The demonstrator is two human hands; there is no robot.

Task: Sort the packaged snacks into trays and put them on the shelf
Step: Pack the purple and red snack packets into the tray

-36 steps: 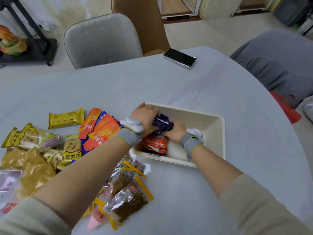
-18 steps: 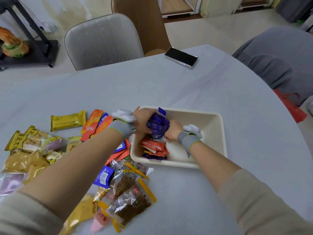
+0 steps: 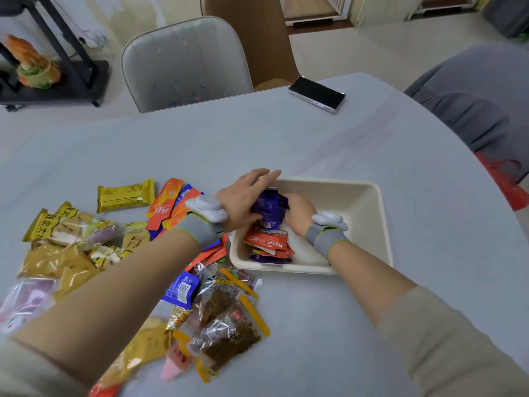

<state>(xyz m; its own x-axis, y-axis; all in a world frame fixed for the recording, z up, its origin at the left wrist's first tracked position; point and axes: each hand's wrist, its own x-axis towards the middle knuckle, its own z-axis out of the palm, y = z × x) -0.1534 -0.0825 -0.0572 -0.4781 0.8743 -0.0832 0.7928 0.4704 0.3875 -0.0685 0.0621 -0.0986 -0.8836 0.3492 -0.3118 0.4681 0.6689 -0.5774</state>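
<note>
Purple snack packets (image 3: 269,209) sit in a small bundle at the left end of the cream tray (image 3: 369,202) on the bench (image 3: 286,144), above the orange packets (image 3: 267,242), held between the two hands. The left hand (image 3: 243,196) lies against the bundle with its fingers (image 3: 267,174) nearly straight, and the right hand (image 3: 299,212) curls around its other side. I think these thin foil packets are light, soft and slippery, so gripping them from both sides as one bundle seems safest.

The right hand (image 3: 300,213) hides its fingertips behind the purple packets (image 3: 269,210); the left forearm (image 3: 120,285) covers several snacks; near-left packets (image 3: 20,305) blur at the edge.
</note>
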